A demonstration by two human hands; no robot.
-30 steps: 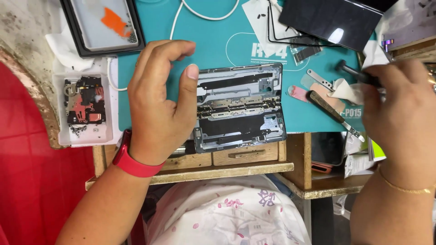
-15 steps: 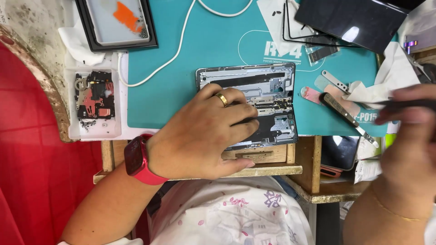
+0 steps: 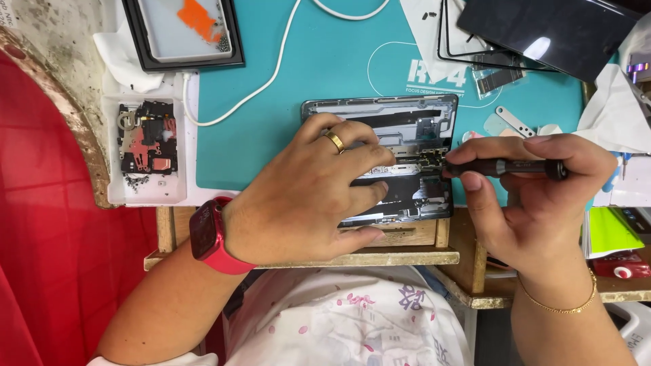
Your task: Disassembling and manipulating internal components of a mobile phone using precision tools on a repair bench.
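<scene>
An opened grey device (image 3: 407, 129) with its inner boards showing lies on a teal work mat (image 3: 305, 74). My left hand (image 3: 312, 193), with a gold ring and a red wrist watch, presses flat on the device's left and lower part. My right hand (image 3: 536, 193) grips a black screwdriver (image 3: 505, 167) held level, its tip touching the device's right edge near the middle. A gold bracelet sits on my right wrist.
A white tray (image 3: 115, 193) at the left holds small black and red parts and screws. A black-framed tray (image 3: 183, 34) with an orange piece lies at the top left. A white cable (image 3: 271, 74) crosses the mat. A dark screen panel (image 3: 542, 34) lies at the top right.
My left hand slid from the device's left side onto the device. My right hand came in from the right edge and brought the screwdriver tip to the device.
</scene>
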